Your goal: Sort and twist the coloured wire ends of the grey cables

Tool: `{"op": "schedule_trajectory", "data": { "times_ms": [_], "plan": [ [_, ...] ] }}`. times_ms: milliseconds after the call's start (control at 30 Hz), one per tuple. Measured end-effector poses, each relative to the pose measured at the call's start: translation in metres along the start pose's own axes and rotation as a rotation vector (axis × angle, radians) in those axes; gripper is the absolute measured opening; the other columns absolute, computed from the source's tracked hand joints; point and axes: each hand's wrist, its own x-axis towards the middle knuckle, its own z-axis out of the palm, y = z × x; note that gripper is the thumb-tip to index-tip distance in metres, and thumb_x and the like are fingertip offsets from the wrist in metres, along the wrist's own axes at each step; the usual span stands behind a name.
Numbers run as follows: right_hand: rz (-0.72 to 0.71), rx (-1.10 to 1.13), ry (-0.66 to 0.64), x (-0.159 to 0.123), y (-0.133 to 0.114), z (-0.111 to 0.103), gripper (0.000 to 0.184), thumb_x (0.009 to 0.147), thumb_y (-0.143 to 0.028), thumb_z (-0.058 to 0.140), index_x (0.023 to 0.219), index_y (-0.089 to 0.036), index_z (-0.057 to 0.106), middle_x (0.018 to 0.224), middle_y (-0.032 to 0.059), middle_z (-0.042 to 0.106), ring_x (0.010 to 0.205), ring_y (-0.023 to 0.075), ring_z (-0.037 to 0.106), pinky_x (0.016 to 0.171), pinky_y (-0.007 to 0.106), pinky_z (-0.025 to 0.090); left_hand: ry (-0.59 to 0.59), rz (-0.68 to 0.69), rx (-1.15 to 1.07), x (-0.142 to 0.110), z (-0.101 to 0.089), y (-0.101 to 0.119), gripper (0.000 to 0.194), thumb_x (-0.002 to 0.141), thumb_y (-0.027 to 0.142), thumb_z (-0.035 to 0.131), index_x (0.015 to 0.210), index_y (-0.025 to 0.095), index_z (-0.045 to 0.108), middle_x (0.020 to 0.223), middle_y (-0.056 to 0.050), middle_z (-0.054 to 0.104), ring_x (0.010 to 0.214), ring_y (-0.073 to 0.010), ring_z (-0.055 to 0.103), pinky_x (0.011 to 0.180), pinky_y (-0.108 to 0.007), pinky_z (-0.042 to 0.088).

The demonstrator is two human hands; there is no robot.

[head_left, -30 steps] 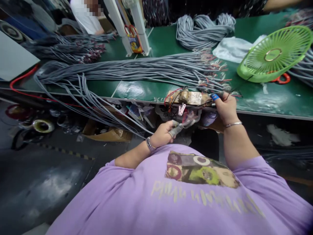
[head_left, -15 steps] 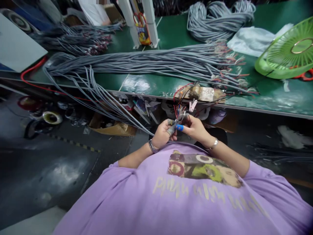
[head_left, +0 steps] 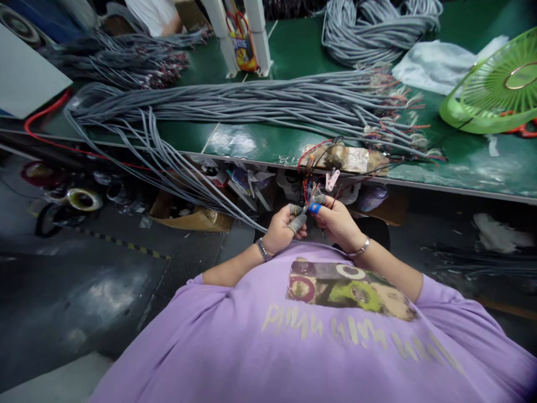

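now | right hand (head_left: 339,222), off bench (head_left: 482,173), pinches wire ends (head_left: 311,190) | left hand (head_left: 279,230) grips grey cable (head_left: 254,224)

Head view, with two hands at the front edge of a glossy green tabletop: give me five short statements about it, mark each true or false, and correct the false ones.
1. The right hand wears a bright blue band on one digit. True.
2. The left hand is far from the right hand. False: they are close together, at a tuft of thin coloured wires.
3. The long grey cables on the glossy green tabletop have their frayed ends toward the picture's left. False: those ends point right.
4. A slatted bright green plastic fan is right of those ends. True.
5. The small pale pink plastic clip is below the hands in the picture. False: it is above them, by the tabletop's front edge.
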Motion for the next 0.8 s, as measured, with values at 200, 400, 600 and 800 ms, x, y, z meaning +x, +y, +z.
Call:
{"op": "schedule_trajectory", "data": {
  "times_ms": [200, 400, 600, 800],
  "plan": [
    [-0.145, -0.115, 0.058, -0.001, 0.003, -0.002, 0.032, 0.063, -0.041, 0.084, 0.074, -0.019, 0.063, 0.059, -0.0053, 0.049, 0.051, 0.0064, 0.032, 0.044, 0.022, 0.024, 0.258, 0.426, 0.464, 0.012, -0.007, 0.008, 0.029, 0.071, 0.031, 0.079, 0.098, 0.022, 0.07, 0.109, -0.01, 0.071, 0.104, -0.0251, 0.066, 0.098, -0.041, 0.052],
    [-0.177, -0.156, 0.032, 0.002, 0.002, -0.011, 0.033, 0.061, -0.039, 0.085, 0.067, -0.018, 0.061, 0.062, -0.0032, 0.054, 0.056, 0.008, 0.038, 0.049, 0.022, 0.03, 0.147, 0.405, 0.541, 0.016, -0.011, 0.018, 0.012, 0.078, 0.03, 0.072, 0.088, 0.023, 0.075, 0.1, -0.008, 0.075, 0.096, -0.0234, 0.067, 0.095, -0.039, 0.052],
    [-0.096, -0.02, 0.03, 0.0, 0.003, -0.009, 0.033, 0.063, -0.037, 0.084, 0.069, -0.019, 0.058, 0.053, -0.0077, 0.041, 0.049, 0.0055, 0.027, 0.044, 0.021, 0.02, 0.213, 0.194, 0.035, 0.021, 0.002, 0.014, 0.022, 0.078, 0.04, 0.074, 0.083, 0.019, 0.071, 0.074, 0.0, 0.068, 0.065, -0.0111, 0.059, 0.061, -0.023, 0.05],
    [0.003, 0.1, 0.053, 0.002, 0.003, -0.005, 0.039, 0.064, -0.037, 0.083, 0.068, -0.02, 0.048, 0.052, -0.0095, 0.037, 0.043, 0.0034, 0.023, 0.041, 0.021, 0.013, 0.297, -0.031, -0.564, 0.031, 0.016, 0.015, 0.038, 0.056, 0.035, 0.087, 0.077, 0.018, 0.06, 0.07, 0.004, 0.064, 0.061, -0.0066, 0.056, 0.048, -0.016, 0.035]
  ]
}}
